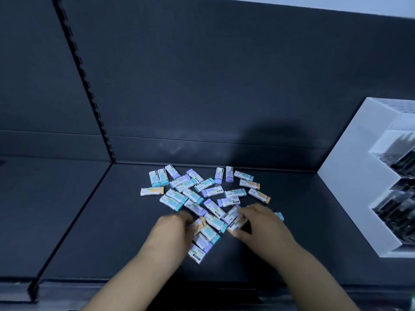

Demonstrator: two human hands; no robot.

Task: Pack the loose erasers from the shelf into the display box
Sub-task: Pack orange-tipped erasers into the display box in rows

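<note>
Head view looks down on a dark shelf [89, 232] where the erasers [212, 190] lie loose in a scattered heap near the middle, reaching from the back edge toward the person. Each is a small white-sleeved block with a teal, purple or orange end, and they point every way, many touching or overlapping. Both bare hands rest at the near side of the heap. The left hand [171, 232] lies palm down on the near-left edge with its fingertips among the erasers; motion blur hides them, so I cannot tell whether they grip anything. The right hand [262, 225] is on the near-right edge, its thumb and fingers curled, and it seems to pinch an orange eraser [234, 225] by its sides, though this too is blurred. A teal eraser [279, 216] peeks out just behind that hand. At the right end of the shelf, well apart from the heap, stands a white stepped rack [350, 176] holding dark items too blurred to name. Behind it all rises a dark back panel [202, 86] with a slotted upright [85, 75] at the left
</note>
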